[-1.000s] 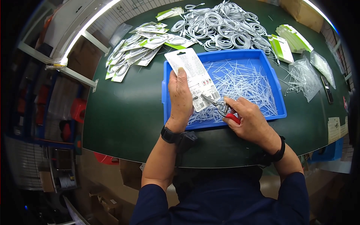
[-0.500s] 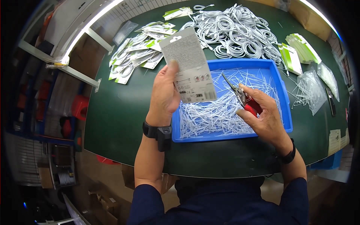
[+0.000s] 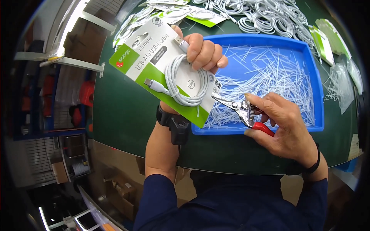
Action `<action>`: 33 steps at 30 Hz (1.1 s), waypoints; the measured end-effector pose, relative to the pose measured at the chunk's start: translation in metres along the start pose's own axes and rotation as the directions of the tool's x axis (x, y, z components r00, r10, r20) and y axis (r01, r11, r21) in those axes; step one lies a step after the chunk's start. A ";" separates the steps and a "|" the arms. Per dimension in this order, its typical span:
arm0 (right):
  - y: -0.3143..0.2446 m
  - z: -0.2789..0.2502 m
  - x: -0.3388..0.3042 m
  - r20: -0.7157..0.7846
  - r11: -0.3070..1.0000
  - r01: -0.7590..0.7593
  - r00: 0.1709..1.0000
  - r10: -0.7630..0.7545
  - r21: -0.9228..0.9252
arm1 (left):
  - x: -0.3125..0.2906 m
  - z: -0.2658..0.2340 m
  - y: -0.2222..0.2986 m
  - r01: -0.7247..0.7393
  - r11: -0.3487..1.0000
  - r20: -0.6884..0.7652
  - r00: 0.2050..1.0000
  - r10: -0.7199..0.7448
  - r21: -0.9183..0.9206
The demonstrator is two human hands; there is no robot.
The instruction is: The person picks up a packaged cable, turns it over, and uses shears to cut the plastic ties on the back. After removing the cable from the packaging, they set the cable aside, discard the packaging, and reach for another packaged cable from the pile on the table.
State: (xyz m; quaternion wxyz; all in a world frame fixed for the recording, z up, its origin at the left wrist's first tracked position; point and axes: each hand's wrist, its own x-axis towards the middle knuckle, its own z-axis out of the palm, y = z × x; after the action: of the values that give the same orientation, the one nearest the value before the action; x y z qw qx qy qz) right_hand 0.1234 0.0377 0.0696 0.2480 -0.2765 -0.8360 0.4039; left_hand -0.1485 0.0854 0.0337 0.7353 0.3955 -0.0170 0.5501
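My left hand (image 3: 202, 52) is closed on the right edge of a green and white packaging card (image 3: 148, 71), held up at a tilt over the tray's left side. A coiled light-grey USB cable (image 3: 189, 101) lies against the card's front. A thin white tie end (image 3: 198, 112) sticks out below the coil. Just right of the card, my right hand (image 3: 285, 121) grips small metal snips (image 3: 243, 114) with red handles. Their pointed tip is close to the card's lower right edge; whether they touch I cannot tell.
A blue tray (image 3: 266, 37) full of loose white cable ties (image 3: 269, 81) sits on the green table (image 3: 123, 115). Behind it lie a heap of coiled cables (image 3: 266, 17) and carded cables (image 3: 206, 14). More cards (image 3: 323, 46) and a clear plastic bag (image 3: 341, 84) are at the right.
The card has turned from its printed back to its front, showing the cable, and come lower and nearer. My right hand has moved slightly down and right, with the snips now pointing left toward the card.
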 end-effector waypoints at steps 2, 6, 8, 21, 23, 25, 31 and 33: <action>0.002 0.000 -0.001 -0.003 1.000 0.000 1.000 0.000 -0.010 | 0.005 -0.003 -0.002 0.003 1.000 0.040 0.999 -0.004 0.016; 0.006 0.002 -0.007 -0.017 0.998 0.018 1.000 -0.019 -0.068 | 0.011 -0.006 -0.007 0.028 0.999 0.140 0.990 -0.033 0.036; 0.007 0.003 -0.009 -0.022 0.995 0.020 0.999 -0.023 -0.093 | 0.013 -0.006 -0.005 0.047 0.996 0.220 0.973 -0.064 0.081; 0.003 0.003 -0.017 0.022 1.000 0.003 1.000 -0.003 -0.026 | 0.016 -0.015 0.006 -0.007 0.940 0.370 0.920 -0.128 0.342; 0.003 0.002 -0.017 0.035 0.999 0.001 0.999 0.001 -0.042 | 0.017 -0.017 0.006 -0.019 0.936 0.374 0.919 -0.122 0.352; 0.005 0.002 -0.016 0.043 0.999 0.001 0.999 0.002 -0.050 | 0.018 -0.019 0.006 -0.043 0.927 0.384 0.916 -0.112 0.372; 0.016 0.000 -0.018 0.028 0.996 -0.004 1.000 0.007 -0.093 | 0.022 -0.028 -0.001 -0.070 0.933 0.390 0.917 -0.079 0.354; 0.012 0.000 -0.018 0.031 0.995 -0.013 0.999 0.016 -0.101 | 0.019 -0.023 0.003 -0.079 0.926 0.375 0.924 -0.070 0.368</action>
State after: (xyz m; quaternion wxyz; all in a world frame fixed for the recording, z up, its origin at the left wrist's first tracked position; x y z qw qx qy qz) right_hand 0.1395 0.0324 0.0565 0.2173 -0.2883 -0.8572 0.3673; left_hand -0.1533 0.1146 0.0281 0.6270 0.6285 -0.0548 0.4571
